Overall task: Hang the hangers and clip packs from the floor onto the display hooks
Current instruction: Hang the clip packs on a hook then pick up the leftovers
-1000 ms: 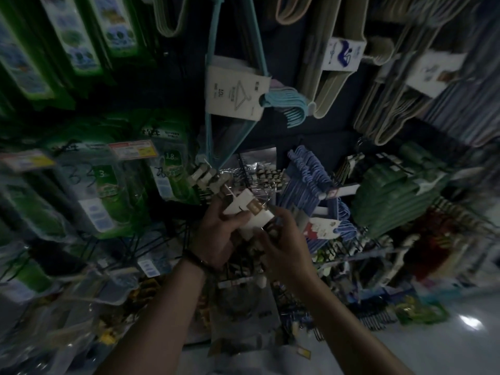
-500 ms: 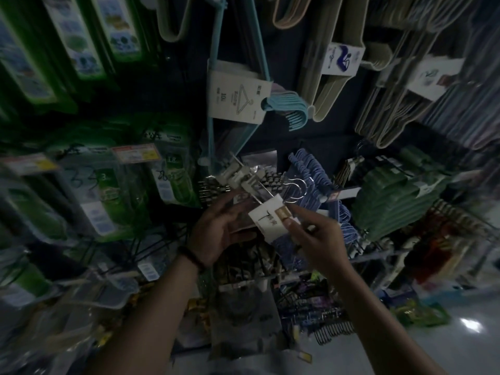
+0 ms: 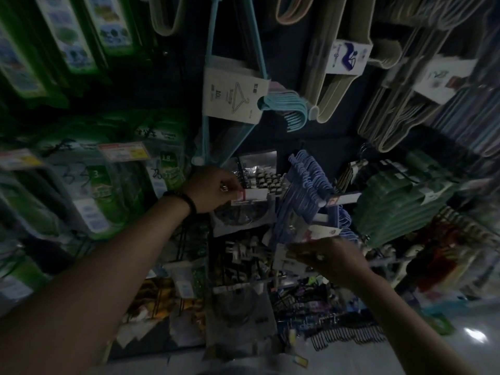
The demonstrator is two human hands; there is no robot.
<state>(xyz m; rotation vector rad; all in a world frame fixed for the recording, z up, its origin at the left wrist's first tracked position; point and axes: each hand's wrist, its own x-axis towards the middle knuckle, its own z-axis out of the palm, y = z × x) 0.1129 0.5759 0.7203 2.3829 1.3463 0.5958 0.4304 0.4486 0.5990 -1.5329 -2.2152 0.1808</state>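
Note:
My left hand [image 3: 213, 189] is up at the front end of a display hook [image 3: 257, 196] that carries a white and pink price label. Its fingers are curled and pinch a small metal part of a clear clip pack [image 3: 240, 220], which hangs just below the hand. More clip packs [image 3: 265, 178] hang behind on the same hook. My right hand [image 3: 332, 255] is lower and to the right, blurred, fingers stretched leftward and holding nothing that I can make out. It hovers beside a white card pack [image 3: 284, 262] and below the blue hangers [image 3: 308, 185].
Green packs [image 3: 108, 185] fill the wall at the left. Teal hangers [image 3: 289, 109] and beige hangers [image 3: 332, 85] hang above, green hangers [image 3: 392, 204] at the right. Several packs and black hangers [image 3: 349, 336] lie on the floor below the rack.
My left hand has risen to the hook with the clip pack. My right hand has let go of the card and dropped down to the right.

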